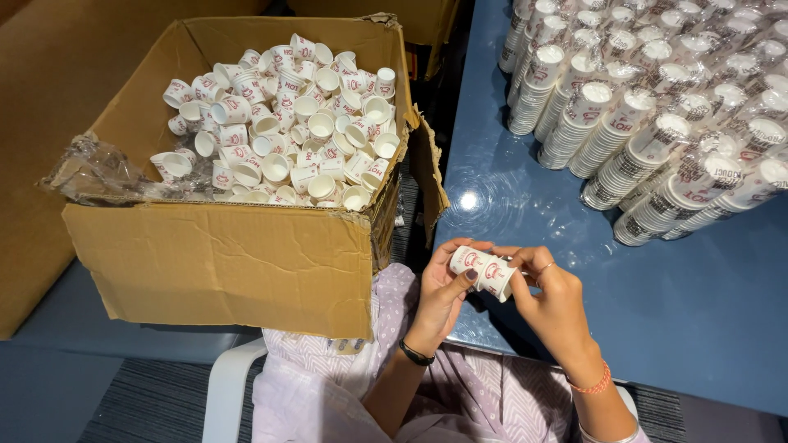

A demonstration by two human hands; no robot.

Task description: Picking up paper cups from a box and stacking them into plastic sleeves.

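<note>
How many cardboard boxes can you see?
2. One open cardboard box full of small paper cups sits left of the hands. Part of a second box shows behind it at the top edge. More may be hidden.

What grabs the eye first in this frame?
The open cardboard box at left, heaped with loose small white paper cups. Next, the wrapped stacks of cups lying in rows on the blue table at upper right. At bottom centre, the left hand and right hand hold a short nested stack of cups between them.
</note>
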